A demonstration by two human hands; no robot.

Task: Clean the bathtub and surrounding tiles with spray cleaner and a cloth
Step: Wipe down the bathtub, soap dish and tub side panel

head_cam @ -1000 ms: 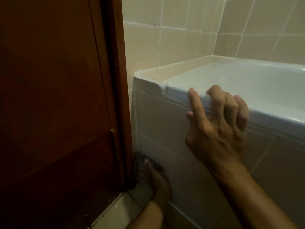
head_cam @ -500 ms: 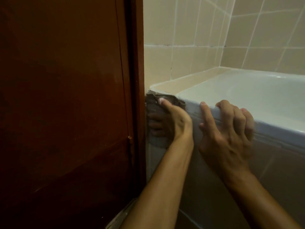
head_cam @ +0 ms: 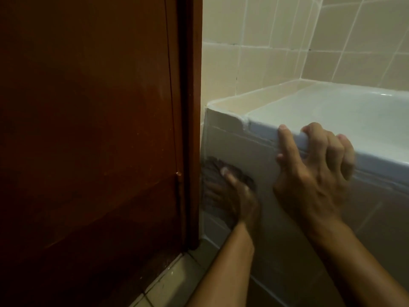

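Low against the tiled front panel [head_cam: 239,149] of the bathtub [head_cam: 332,111], a dark cloth [head_cam: 212,167] lies flat on the tile, close to the corner where the panel meets the door frame. The left hand [head_cam: 232,196] presses it there with fingers spread and fairly straight, palm toward the tile; the hand is blurred, so finer detail of the fingers is hard to make out. The right hand [head_cam: 309,173] grips the pale blue rim of the tub, its fingers curled over the top edge and the thumb laid up the outer face. Beige ledge tiles [head_cam: 250,100] with white grout cap the near end of the tub, and a chip shows at the corner. Beige wall tiles [head_cam: 276,63] rise behind. A dark brown wooden door [head_cam: 88,140] fills the left side. Pale floor tiles [head_cam: 174,282] run beneath, in dim light.
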